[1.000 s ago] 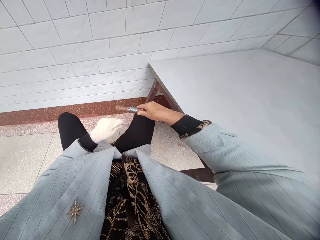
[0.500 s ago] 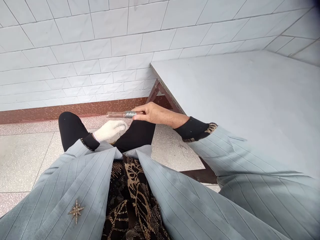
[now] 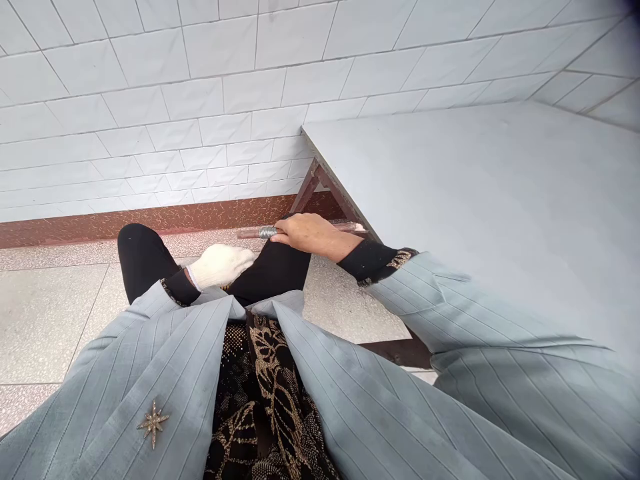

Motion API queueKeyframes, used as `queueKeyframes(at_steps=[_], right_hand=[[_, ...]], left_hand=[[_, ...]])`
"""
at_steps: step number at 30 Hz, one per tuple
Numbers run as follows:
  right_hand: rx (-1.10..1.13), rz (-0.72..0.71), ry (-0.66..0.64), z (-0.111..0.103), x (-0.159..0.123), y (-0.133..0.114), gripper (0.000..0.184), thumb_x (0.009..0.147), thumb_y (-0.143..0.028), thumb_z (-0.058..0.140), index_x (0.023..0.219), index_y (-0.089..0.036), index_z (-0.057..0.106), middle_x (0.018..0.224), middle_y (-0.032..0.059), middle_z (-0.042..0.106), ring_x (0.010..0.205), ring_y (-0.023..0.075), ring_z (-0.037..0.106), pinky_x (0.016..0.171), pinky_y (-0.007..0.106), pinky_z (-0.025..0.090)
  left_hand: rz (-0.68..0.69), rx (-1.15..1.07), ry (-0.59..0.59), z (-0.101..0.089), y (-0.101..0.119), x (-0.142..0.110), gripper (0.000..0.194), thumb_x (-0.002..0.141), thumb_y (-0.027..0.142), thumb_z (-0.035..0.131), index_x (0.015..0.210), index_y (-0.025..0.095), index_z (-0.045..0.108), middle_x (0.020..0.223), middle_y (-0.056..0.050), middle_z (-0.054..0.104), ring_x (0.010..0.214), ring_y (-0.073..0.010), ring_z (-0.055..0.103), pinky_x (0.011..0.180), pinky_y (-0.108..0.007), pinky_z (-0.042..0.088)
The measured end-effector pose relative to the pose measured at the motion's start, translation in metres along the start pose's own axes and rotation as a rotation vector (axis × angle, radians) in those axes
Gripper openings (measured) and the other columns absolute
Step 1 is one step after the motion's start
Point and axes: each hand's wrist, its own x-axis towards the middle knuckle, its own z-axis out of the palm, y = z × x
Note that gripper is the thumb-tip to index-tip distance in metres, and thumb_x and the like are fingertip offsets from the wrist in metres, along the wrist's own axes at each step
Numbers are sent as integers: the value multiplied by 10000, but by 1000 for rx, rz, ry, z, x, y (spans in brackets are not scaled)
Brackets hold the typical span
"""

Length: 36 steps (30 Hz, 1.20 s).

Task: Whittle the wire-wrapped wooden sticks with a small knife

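Note:
My right hand (image 3: pixel 310 235) is bare and closed around a thin brown rod (image 3: pixel 250 233) with a silver-wrapped band (image 3: pixel 267 232). The rod lies level just above my right knee, beside the grey table's near edge; its far end pokes out to the left, its other end shows at my wrist. My left hand (image 3: pixel 220 265) wears a white knit glove. It rests between my knees with the fingers curled loosely and nothing visible in it.
A grey tabletop (image 3: pixel 475 193) on a dark brown frame fills the right side. A white tiled wall (image 3: pixel 150 120) with a reddish-brown skirting (image 3: pixel 125 221) stands ahead. Speckled floor tiles (image 3: pixel 45 313) lie to the left.
My right hand has drawn the rod back to the right and turned palm-down over it. The gloved left hand has barely shifted.

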Motion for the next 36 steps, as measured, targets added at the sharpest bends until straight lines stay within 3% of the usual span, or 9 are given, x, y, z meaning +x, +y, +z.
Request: queueKeyframes(at_steps=[5, 8, 10, 14, 18, 20, 25, 31, 36], right_hand=[[-17, -196, -197, 1, -3, -8, 348, 1006, -439, 587, 1142, -169, 758, 1046, 140, 757, 879, 256, 686, 645, 320, 343], [148, -349, -300, -1, -7, -11, 253, 974, -370, 640, 1060, -174, 776, 905, 82, 749, 763, 190, 643, 627, 294, 329], [294, -431, -294, -2, -10, -11, 217, 957, -331, 649, 1005, -167, 784, 823, 44, 724, 687, 147, 589, 622, 280, 324], [616, -466, -92, -5, -10, -7, 288, 913, -383, 653, 1042, -168, 794, 727, -7, 656, 611, 111, 482, 612, 267, 323], [927, -174, 335, -7, -4, 2, 393, 901, -477, 606, 1014, -135, 763, 727, 2, 612, 619, 117, 466, 602, 273, 323], [976, -39, 420, -6, 1, 9, 385, 902, -489, 591, 884, -130, 728, 660, -7, 553, 589, 115, 443, 581, 278, 305], [781, 120, 377, 1, 8, 17, 296, 896, -428, 632, 796, -155, 689, 614, -21, 504, 589, 121, 429, 588, 290, 288], [401, 127, 193, 4, 6, 13, 266, 961, -420, 601, 989, -195, 741, 862, 53, 708, 755, 182, 588, 635, 299, 333], [117, 32, 13, 7, 4, 12, 321, 1006, -460, 549, 1075, -217, 746, 1008, 92, 755, 866, 232, 658, 637, 315, 348]], left_hand=[[37, 0, 70, -10, -6, -2, 326, 1041, 268, 408, 1037, 187, 724, 894, -63, 741, 798, -198, 696, 672, -287, 438], [80, -82, 127, -13, -17, 3, 324, 1043, 261, 409, 1078, 186, 722, 1001, -63, 758, 914, -196, 702, 775, -293, 480], [73, -185, 152, -12, -25, 7, 313, 1040, 267, 422, 1100, 182, 718, 1064, -64, 761, 963, -197, 698, 837, -305, 494], [-45, -497, 160, -2, -36, 11, 296, 1017, 297, 453, 1020, 158, 714, 986, -55, 754, 890, -184, 683, 837, -309, 505], [-123, -755, 187, 14, -28, 7, 343, 1021, 345, 409, 1007, 155, 695, 977, -49, 744, 885, -173, 670, 863, -313, 510], [-78, -758, 136, 18, -21, 6, 322, 1017, 336, 412, 1010, 179, 693, 1017, -29, 749, 939, -173, 677, 919, -319, 496], [14, -522, 53, 18, -11, 4, 339, 1041, 342, 389, 1058, 218, 703, 1042, -9, 764, 956, -186, 697, 904, -311, 483], [55, -196, -7, 9, -3, 2, 352, 1064, 348, 384, 1071, 229, 716, 978, -13, 768, 870, -187, 704, 726, -274, 448], [69, -97, 25, -1, -1, -2, 333, 1067, 321, 395, 1052, 223, 712, 991, -20, 767, 886, -185, 708, 696, -270, 432]])
